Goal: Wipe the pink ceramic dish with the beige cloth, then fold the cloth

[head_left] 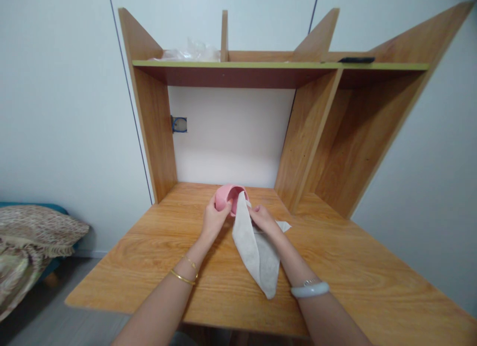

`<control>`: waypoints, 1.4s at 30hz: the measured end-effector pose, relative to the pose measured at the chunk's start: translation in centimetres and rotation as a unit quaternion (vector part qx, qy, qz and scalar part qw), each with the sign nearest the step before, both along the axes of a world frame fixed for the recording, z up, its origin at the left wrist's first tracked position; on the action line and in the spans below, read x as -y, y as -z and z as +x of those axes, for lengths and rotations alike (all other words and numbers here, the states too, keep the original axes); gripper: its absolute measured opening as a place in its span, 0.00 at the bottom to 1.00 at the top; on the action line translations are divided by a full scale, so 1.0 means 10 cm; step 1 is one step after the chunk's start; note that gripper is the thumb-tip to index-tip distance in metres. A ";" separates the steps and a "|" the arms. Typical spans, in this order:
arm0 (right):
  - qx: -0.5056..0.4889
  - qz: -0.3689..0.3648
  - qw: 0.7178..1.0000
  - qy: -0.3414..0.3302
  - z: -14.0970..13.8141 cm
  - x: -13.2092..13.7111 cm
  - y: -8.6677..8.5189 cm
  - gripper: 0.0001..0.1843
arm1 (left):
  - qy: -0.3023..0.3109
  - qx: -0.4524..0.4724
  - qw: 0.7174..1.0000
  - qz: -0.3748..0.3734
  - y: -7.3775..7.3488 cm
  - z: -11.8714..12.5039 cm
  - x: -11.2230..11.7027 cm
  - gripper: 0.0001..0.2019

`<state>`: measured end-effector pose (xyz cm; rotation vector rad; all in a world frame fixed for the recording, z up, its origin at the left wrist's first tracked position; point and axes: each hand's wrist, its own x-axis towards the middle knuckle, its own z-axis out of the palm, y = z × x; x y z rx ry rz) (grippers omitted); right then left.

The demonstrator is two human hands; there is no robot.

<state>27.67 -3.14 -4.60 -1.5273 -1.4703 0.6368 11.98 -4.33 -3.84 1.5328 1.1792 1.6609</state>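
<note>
My left hand (213, 220) grips a small pink bowl (225, 195) by its rim and holds it tilted just above the wooden desk (156, 256). My right hand (263, 220) pinches a white cloth (257, 251) and presses its upper end into the bowl's opening. The rest of the cloth hangs down and lies toward me on the desktop between my forearms. Gold bangles sit on my left wrist, a pale bangle on my right.
A wooden hutch with a shelf (279, 65) rises at the back of the desk. On the shelf lie crumpled clear plastic (190, 53) and a dark flat object (356, 60). A bed with a patterned blanket (26, 242) stands at the left.
</note>
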 end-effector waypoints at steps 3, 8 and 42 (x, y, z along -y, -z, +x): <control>-0.052 -0.110 0.989 -0.082 -0.02 0.08 -0.06 0.24 | -0.005 -0.015 1.000 0.010 0.01 0.00 0.00 0.22; -0.130 -0.100 0.986 -0.020 0.02 0.05 -0.07 0.20 | -0.013 -0.055 0.998 0.005 0.03 0.01 0.02 0.25; 0.095 -0.001 0.995 0.035 -0.05 0.09 -0.05 0.24 | -0.007 -0.085 0.994 0.061 0.03 0.08 0.11 0.32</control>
